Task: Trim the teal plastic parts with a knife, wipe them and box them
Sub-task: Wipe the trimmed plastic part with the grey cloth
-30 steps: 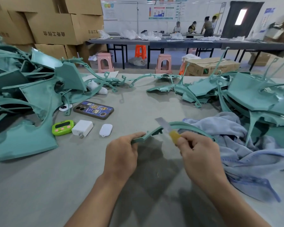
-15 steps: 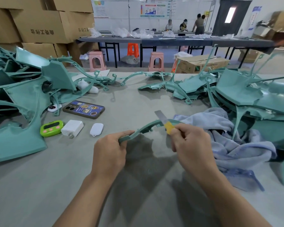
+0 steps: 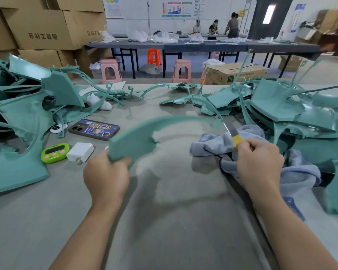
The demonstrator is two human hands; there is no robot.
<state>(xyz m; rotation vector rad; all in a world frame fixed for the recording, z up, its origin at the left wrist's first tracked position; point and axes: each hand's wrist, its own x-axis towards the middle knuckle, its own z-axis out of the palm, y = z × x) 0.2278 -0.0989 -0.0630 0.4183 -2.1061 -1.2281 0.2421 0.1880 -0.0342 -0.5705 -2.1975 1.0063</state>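
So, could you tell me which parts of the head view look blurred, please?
Head view: the curved teal plastic part in the left hand is motion-smeared; the yellow-handled knife in the right hand looks fairly sharp; the frame's right edge blurs too.

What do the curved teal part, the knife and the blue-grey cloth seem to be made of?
Curved teal part: likely moulded plastic, matte, with ragged flash at its inner edge.
Knife: thin blade with a grey sheen, probably metal; yellow wrap, perhaps tape.
Blue-grey cloth: soft fabric, fuzzy and crumpled, maybe microfibre.

Forearms extended forward, left hand point(image 3: 105, 176) and right hand point(image 3: 259, 164) curled, gripping.
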